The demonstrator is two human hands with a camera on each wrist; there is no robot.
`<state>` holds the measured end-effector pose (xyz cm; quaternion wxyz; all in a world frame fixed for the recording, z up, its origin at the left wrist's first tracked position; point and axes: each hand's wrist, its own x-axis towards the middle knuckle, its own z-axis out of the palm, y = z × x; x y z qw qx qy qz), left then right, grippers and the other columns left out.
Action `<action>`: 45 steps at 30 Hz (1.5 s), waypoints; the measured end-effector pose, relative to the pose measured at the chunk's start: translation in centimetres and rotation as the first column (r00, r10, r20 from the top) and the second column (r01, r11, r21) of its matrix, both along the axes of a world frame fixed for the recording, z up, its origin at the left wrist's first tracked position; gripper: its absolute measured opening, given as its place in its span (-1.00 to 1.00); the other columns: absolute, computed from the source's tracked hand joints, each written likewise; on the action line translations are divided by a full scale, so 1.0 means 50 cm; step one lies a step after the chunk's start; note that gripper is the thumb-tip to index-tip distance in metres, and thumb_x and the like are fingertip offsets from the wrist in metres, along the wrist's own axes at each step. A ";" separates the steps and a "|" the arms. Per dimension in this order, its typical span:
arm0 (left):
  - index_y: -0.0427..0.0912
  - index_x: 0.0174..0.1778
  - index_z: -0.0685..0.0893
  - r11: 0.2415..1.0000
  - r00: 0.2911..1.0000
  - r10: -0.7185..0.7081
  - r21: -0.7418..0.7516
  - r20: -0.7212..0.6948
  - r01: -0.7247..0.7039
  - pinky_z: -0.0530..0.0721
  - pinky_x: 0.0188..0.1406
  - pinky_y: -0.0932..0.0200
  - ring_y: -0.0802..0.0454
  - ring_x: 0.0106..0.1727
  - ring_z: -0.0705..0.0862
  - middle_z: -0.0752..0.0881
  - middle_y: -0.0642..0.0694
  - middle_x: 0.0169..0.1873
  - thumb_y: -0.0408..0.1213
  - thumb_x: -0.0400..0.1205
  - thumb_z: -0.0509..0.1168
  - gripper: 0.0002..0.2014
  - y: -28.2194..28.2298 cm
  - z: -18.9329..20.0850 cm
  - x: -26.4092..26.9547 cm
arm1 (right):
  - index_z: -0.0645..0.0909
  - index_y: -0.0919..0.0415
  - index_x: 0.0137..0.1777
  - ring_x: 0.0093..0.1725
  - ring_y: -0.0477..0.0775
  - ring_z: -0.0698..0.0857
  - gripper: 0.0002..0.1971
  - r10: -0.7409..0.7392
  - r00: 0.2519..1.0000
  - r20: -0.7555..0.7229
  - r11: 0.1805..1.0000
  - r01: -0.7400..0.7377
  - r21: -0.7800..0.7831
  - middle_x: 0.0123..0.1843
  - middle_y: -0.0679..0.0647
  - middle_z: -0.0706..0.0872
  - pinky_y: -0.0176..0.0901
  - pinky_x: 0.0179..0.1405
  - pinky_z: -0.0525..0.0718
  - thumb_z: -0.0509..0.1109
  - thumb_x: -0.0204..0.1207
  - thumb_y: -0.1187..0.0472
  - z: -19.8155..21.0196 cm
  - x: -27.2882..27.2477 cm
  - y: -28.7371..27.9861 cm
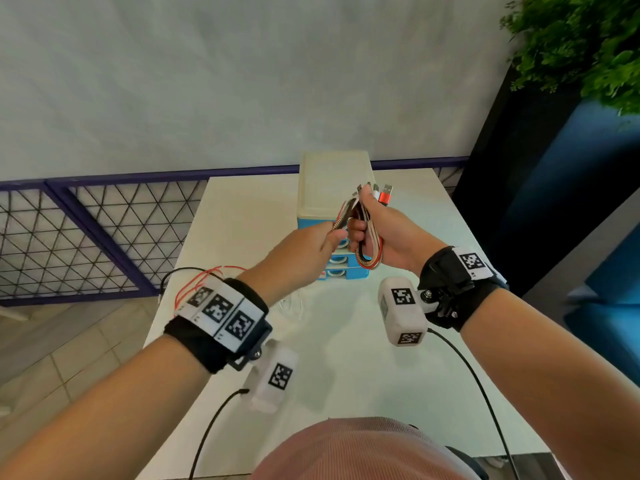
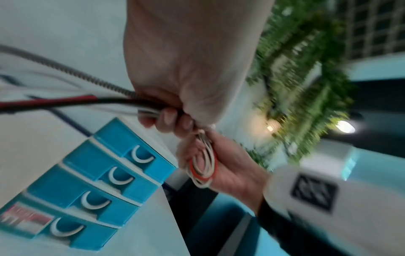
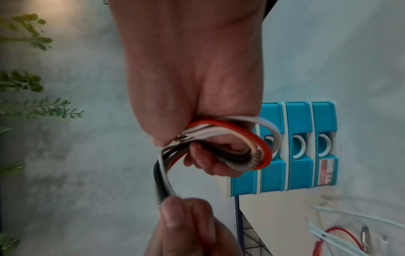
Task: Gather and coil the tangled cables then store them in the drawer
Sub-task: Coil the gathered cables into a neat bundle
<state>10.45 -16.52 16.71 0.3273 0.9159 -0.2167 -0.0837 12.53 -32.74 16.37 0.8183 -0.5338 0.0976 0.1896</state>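
Winding the loose run pinched in the left hand (image 1: 311, 249) round the cable coil (image 1: 369, 252) clamped in the right hand (image 1: 384, 237), above the bench (image 1: 346, 358), before the closed drawers (image 3: 300, 147); keeping loops even, tension light.

Drawer unit (image 1: 334, 188) stands at the table's (image 1: 346, 358) far edge, drawers shut; both hands with cable bundle (image 1: 367, 233) hover before its fronts. Loose cables (image 3: 342, 232) lie near the left edge; the near half is bare.
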 end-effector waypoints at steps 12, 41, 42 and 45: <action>-0.33 0.35 0.35 0.819 0.912 -0.115 0.557 0.394 -0.138 0.29 -0.47 0.06 -0.13 -0.31 0.51 0.69 -0.20 -0.10 -0.37 0.68 0.11 -0.68 -0.069 0.018 -0.047 | 0.49 0.09 -0.33 -0.60 -0.12 0.31 -0.63 0.080 0.996 0.047 0.993 -0.075 -0.089 -0.34 0.01 0.42 -0.29 -0.52 0.26 0.54 0.39 -0.13 -0.010 -0.007 0.015; -0.21 -0.34 0.45 0.941 0.958 -0.211 -0.304 -0.193 0.146 0.31 -0.54 0.43 0.26 -0.56 0.32 0.36 0.12 -0.52 -0.04 0.72 0.11 -0.62 -0.030 -0.102 -0.028 | 0.38 0.10 -0.35 -0.74 -0.19 0.25 -0.56 -0.183 0.983 -0.015 0.941 0.180 0.286 -0.65 -0.12 0.29 -0.36 -0.76 0.29 0.18 0.69 -0.15 0.020 -0.010 0.042; -0.12 -0.42 0.37 0.929 0.949 -0.214 -0.348 -0.231 0.125 0.27 -0.56 0.39 0.22 -0.58 0.26 0.32 0.12 -0.56 0.02 0.70 0.14 -0.59 -0.027 -0.106 -0.025 | 0.37 0.11 -0.36 -0.76 -0.19 0.22 -0.56 -0.207 0.978 -0.012 0.942 0.202 0.267 -0.67 -0.12 0.27 -0.36 -0.78 0.24 0.18 0.70 -0.14 0.018 -0.008 0.043; -0.22 -0.47 0.34 0.904 0.899 -0.240 -0.422 -0.367 0.069 0.28 -0.67 0.35 0.12 -0.66 0.22 0.28 -0.03 -0.62 0.17 0.57 0.13 -0.48 -0.019 -0.109 -0.019 | 0.34 0.11 -0.35 -0.77 -0.19 0.19 -0.57 -0.277 0.961 -0.003 0.937 0.271 0.220 -0.69 -0.10 0.26 -0.35 -0.81 0.20 0.19 0.71 -0.10 0.015 0.000 0.040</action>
